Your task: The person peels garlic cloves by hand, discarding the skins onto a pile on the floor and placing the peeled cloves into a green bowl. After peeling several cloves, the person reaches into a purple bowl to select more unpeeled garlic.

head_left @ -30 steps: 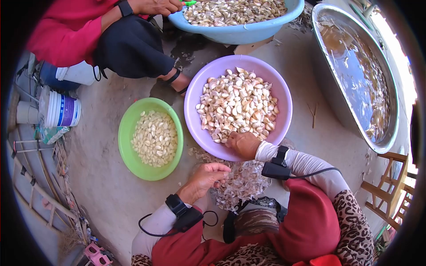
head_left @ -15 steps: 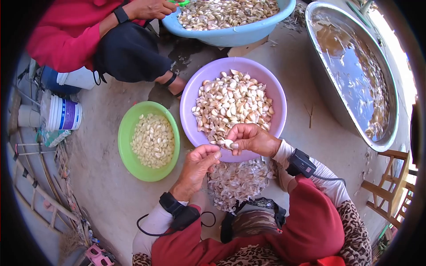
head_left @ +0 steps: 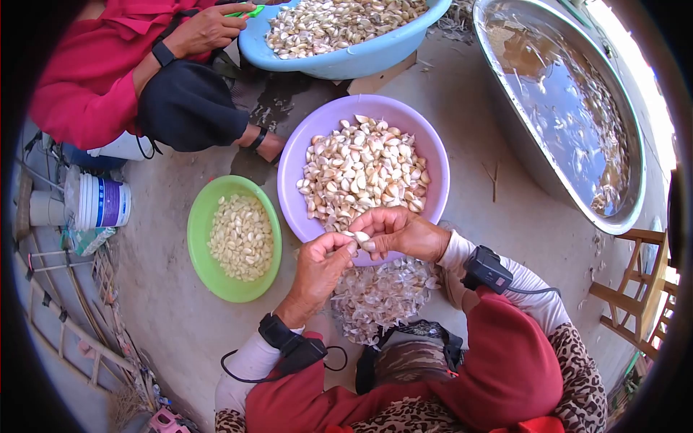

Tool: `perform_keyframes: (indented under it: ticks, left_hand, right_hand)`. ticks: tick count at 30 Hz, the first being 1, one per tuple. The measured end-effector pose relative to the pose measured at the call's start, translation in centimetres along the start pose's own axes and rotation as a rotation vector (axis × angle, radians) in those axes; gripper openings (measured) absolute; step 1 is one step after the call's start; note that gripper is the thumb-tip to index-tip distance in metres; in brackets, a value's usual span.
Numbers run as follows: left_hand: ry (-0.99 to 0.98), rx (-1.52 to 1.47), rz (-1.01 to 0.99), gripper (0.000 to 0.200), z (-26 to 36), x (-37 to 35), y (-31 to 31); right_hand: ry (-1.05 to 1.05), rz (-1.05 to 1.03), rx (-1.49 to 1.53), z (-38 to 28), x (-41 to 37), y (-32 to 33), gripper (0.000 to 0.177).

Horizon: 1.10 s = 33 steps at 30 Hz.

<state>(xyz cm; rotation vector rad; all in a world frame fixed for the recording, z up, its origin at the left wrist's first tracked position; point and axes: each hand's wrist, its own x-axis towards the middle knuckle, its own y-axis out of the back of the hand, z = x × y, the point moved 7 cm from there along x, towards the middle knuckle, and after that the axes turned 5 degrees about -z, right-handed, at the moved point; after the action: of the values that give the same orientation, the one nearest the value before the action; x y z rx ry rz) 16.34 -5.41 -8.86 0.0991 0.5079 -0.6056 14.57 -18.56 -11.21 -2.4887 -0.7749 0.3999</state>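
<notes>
My left hand and my right hand meet above the near rim of a purple basin. Garlic cloves are pinched between the fingertips of both hands; how many is hard to tell. Unpeeled cloves fill much of the purple basin. To its left, a green basin holds pale peeled cloves. Loose papery skins lie in a heap just below my hands.
A co-worker's hand holds something green by a blue tub of garlic. At right are a large metal basin of water with floating skins and a wooden stool. White buckets stand at left.
My left hand has moved up to the cloves, and its fingers now close on them beside my right fingers. The view has shifted slightly, and the co-worker's hand shows more fully.
</notes>
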Motion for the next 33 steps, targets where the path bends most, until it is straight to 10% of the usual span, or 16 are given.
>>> perform_keyframes:
  ticks: [33]
  left_hand:
    - [-0.352,0.602,0.116,0.005,3.2,-0.9,-0.7]
  right_hand:
    - [-0.157,0.195,0.375,3.2,0.0,0.0,0.024]
